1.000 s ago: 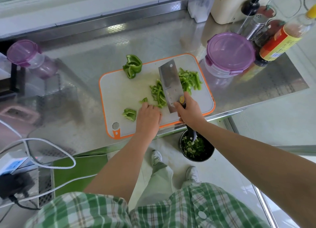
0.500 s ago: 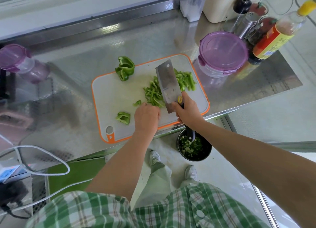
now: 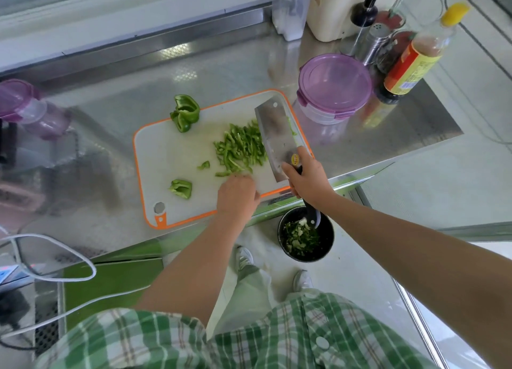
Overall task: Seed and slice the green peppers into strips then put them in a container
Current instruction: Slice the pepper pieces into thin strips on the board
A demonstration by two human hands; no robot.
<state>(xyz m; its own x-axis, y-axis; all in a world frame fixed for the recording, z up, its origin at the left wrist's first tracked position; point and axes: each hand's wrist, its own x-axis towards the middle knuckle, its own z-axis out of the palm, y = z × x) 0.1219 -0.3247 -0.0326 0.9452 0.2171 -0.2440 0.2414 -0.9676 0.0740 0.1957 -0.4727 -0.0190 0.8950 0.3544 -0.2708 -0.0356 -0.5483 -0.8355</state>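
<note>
A white cutting board (image 3: 166, 152) with an orange rim lies on the steel counter. A pile of green pepper strips (image 3: 241, 147) sits at its middle right. My right hand (image 3: 307, 180) grips the handle of a cleaver (image 3: 277, 136), whose blade stands just right of the pile, with a few strips beyond it. My left hand (image 3: 238, 194) rests at the pile's near end, fingers curled down and their tips hidden. An uncut pepper piece (image 3: 185, 112) lies at the board's far left corner, a smaller piece (image 3: 181, 188) near the front left, a scrap (image 3: 204, 164) between.
A container with a purple lid (image 3: 335, 86) stands right of the board; bottles and shakers (image 3: 410, 61) crowd behind it. Another purple-lidded container (image 3: 25, 105) is at the far left. A black bin (image 3: 306, 234) with scraps sits on the floor. White cables (image 3: 55, 277) lie at the left.
The cleaver has shifted right across the board, leaving most strips in one pile on its left. My left hand has drawn back toward the board's near edge.
</note>
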